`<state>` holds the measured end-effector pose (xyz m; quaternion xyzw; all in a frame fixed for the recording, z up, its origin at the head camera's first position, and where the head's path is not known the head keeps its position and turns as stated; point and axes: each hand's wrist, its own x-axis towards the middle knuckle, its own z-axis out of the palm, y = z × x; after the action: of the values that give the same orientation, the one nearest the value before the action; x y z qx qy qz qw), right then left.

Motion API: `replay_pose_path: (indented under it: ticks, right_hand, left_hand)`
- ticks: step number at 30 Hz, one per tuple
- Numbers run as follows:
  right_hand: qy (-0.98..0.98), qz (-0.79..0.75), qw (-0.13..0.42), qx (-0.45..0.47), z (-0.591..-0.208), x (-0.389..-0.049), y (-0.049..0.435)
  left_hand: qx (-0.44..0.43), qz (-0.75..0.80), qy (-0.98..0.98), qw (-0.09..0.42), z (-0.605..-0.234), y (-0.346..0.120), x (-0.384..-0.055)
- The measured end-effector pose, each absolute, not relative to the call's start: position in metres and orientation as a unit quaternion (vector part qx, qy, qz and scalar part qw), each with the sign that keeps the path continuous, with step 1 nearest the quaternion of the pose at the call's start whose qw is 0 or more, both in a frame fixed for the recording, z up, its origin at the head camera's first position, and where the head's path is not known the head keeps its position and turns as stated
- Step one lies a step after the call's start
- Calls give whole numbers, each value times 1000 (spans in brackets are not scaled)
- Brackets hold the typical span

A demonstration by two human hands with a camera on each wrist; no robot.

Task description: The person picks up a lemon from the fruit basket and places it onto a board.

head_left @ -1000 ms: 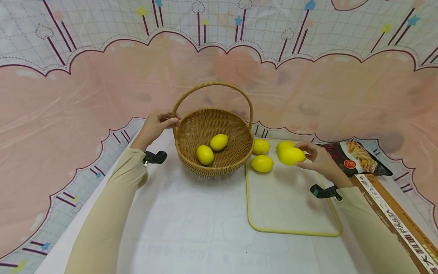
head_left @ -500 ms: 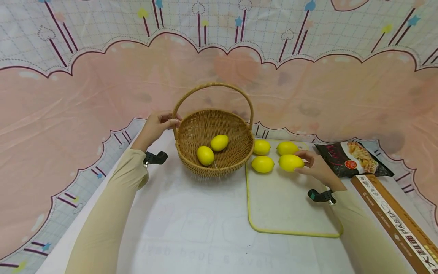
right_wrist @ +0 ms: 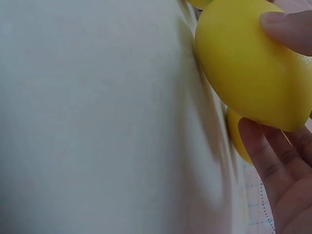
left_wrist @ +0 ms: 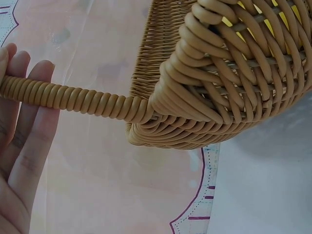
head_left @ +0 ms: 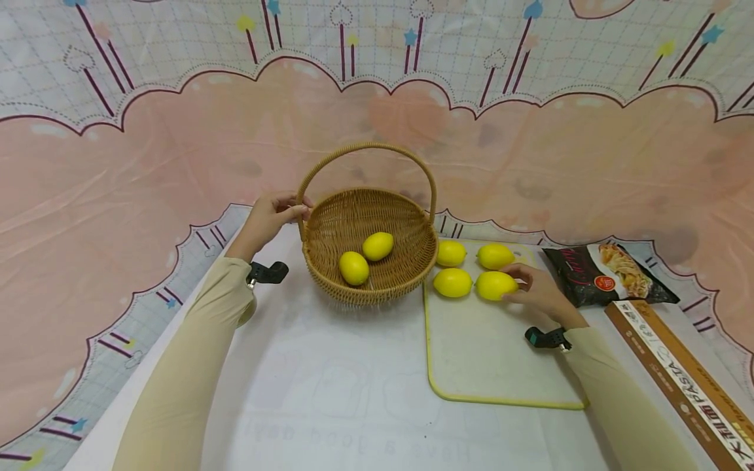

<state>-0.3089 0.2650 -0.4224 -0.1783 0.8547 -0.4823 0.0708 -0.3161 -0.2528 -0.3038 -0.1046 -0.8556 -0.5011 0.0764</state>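
Note:
A wicker basket (head_left: 370,288) with an arched handle (head_left: 366,145) stands near the back, holding two yellow lemons (head_left: 377,246). My left hand (head_left: 271,219) grips the handle low on its left side; in the left wrist view its fingers (left_wrist: 34,141) lie behind the wrapped cane. Over on the cutting board (head_left: 501,353), my right hand (head_left: 533,291) pinches a lemon (head_left: 495,286) between thumb and fingers. That lemon (right_wrist: 253,63) is low over the board, and I cannot tell whether it touches. Beside it lie other lemons (head_left: 452,282), close together along the board's far part.
A black food packet (head_left: 609,275) lies right of the board. In front of it a long pasta box (head_left: 677,373) runs slantwise toward the right edge. Behind the white table (head_left: 330,379) hangs a patterned pink cloth (head_left: 206,144).
My right hand has come down and slightly left with the lemon, which now sits in front of the back lemon instead of overlapping it. The left hand and basket hold still.

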Motion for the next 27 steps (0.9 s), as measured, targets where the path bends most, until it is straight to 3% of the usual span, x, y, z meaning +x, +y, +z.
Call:
replay_pose_path:
  ticks: [27]
  right_hand:
    - [846,-493,102,-177,-427,-309,268]
  left_hand:
    - [-88,-492,-861,93,-307,-252,-316]
